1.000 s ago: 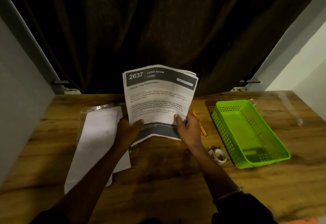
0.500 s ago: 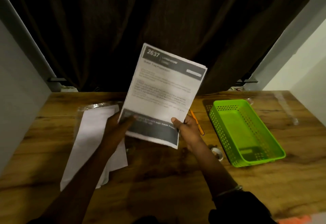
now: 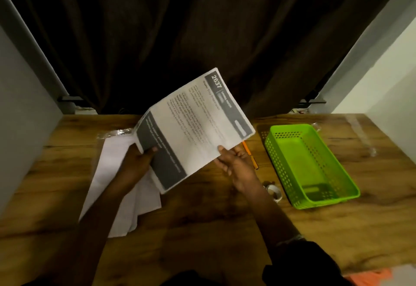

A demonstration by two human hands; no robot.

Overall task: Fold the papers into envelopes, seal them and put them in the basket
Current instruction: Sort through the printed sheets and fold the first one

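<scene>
Head view: both hands hold a printed white paper sheet (image 3: pixel 193 132) with dark grey bands, raised off the wooden table (image 3: pixel 202 229), its header pointing to one o'clock. The left hand (image 3: pixel 137 164) pinches the grey end at eight o'clock, thumb on top. The right hand (image 3: pixel 238 164) pinches the long edge at four o'clock. A lime-green perforated plastic basket (image 3: pixel 276 157) lies at three o'clock of the sheet, apart from it. Plain white papers (image 3: pixel 112 173) lie at seven o'clock. A thin orange pencil (image 3: pixel 254 163) and a small tape roll (image 3: pixel 273 192) sit between the right hand and the basket.

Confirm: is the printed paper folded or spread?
Spread. The printed paper shows its full page, header to footer band, held up by the left hand and right hand; slight curl, no crease visible.
</scene>
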